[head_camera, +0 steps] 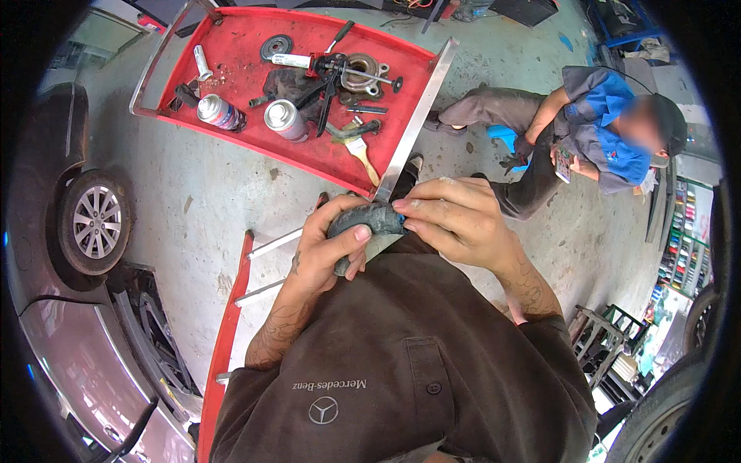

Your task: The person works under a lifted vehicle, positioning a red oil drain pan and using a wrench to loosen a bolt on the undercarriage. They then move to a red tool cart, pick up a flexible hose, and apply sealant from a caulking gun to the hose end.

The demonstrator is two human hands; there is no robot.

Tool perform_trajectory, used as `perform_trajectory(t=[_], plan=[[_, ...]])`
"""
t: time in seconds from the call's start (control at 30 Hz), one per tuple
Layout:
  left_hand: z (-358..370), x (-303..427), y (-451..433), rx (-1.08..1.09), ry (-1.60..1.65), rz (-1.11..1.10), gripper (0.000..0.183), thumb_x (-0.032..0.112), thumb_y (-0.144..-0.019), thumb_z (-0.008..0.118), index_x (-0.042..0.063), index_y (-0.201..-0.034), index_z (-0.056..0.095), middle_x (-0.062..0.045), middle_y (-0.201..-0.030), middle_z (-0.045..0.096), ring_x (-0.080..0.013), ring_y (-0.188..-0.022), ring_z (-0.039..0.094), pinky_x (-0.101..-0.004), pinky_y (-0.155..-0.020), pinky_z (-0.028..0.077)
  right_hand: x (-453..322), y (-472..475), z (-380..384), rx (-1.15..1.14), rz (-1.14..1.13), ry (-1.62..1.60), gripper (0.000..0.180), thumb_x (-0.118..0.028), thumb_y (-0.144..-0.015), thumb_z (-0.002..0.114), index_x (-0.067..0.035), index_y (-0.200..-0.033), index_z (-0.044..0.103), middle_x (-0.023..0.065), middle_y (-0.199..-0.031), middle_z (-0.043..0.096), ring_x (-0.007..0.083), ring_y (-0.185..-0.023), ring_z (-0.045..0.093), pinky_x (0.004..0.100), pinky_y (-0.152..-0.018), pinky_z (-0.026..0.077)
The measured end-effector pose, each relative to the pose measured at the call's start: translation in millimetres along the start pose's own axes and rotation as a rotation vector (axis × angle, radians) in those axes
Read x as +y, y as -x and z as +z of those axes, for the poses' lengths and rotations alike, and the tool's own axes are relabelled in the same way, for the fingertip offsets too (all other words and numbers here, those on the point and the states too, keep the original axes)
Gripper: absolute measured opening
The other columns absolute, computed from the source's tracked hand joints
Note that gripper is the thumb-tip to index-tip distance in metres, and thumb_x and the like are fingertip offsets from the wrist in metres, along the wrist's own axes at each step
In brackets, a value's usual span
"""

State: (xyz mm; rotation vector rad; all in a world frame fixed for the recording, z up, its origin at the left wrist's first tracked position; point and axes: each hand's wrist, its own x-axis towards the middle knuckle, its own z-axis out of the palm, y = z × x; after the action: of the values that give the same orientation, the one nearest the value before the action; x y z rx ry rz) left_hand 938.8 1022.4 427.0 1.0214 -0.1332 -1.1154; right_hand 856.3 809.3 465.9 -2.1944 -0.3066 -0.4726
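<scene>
A short, curved black rubber hose [370,221] is wrapped in the fingers of my left hand [333,237], the thumb lying along its side. The fingertips of my right hand [457,217] pinch the hose's right end, where a small blue patch shows; what exactly lies under the fingertips is hidden. Just beyond my hands is a red tool cart tray [243,144]. On it lie a dispensing gun [330,72] with a white cartridge, a metal hub-like part [365,87], a paintbrush [362,156] and two spray cans [283,118] [220,111].
A red ladder [228,324] stands at my left, near a car with an alloy wheel [97,221]. A seated person [602,127] holding a phone [562,164] is at the right. A metal rail [417,116] edges the cart. A tire [654,422] sits at lower right.
</scene>
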Motion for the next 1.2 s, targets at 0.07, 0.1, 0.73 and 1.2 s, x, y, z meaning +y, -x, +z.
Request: perform_trajectory(t=[0.07,0.1,0.73,1.2], plan=[[0,1,1,-0.007,0.041,-0.006,0.037,0.018,-0.089,0.065,-0.004,-0.115,0.052,-0.005,-0.064,0.051,-0.0117,-0.043,0.046,-0.027,-0.044,0.043,0,0,0,0.008,-0.043,0.049,0.023,-0.005,-0.073,0.076,-0.004,-0.095,0.072,0.0052,-0.089,0.067,0.0203,-0.071,0.067,0.0306,-0.06,0.052],[1,1,2,-0.011,0.062,-0.009,0.036,0.016,-0.088,0.066,-0.005,-0.114,0.053,-0.005,-0.066,0.054,-0.0113,-0.044,0.048,-0.0265,-0.044,0.043,1,1,1,0.012,-0.059,0.062,0.022,-0.004,-0.072,0.076,-0.004,-0.094,0.072,0.0052,-0.088,0.067,0.0199,-0.069,0.067,0.0305,-0.059,0.052],[1,-1,8,-0.067,0.118,0.063,0.038,0.019,-0.087,0.065,-0.005,-0.113,0.051,-0.004,-0.058,0.047,-0.0127,-0.039,0.044,-0.0285,-0.042,0.041,24,12,11,0.291,0.3,0.021,0.007,0.001,-0.075,0.066,0.0,-0.081,0.065,0.0087,-0.075,0.068,0.0143,-0.063,0.066,0.0263,-0.057,0.051],[-28,-7,21,-0.099,0.27,0.161,0.043,0.024,-0.086,0.065,-0.003,-0.115,0.05,-0.005,-0.056,0.044,-0.0149,-0.037,0.043,-0.0324,-0.043,0.042,58,-16,44,0.072,0.356,0.155,0.016,-0.014,-0.088,0.064,-0.001,-0.096,0.068,0.014,-0.085,0.067,0.027,-0.07,0.065,0.0353,-0.063,0.051]])
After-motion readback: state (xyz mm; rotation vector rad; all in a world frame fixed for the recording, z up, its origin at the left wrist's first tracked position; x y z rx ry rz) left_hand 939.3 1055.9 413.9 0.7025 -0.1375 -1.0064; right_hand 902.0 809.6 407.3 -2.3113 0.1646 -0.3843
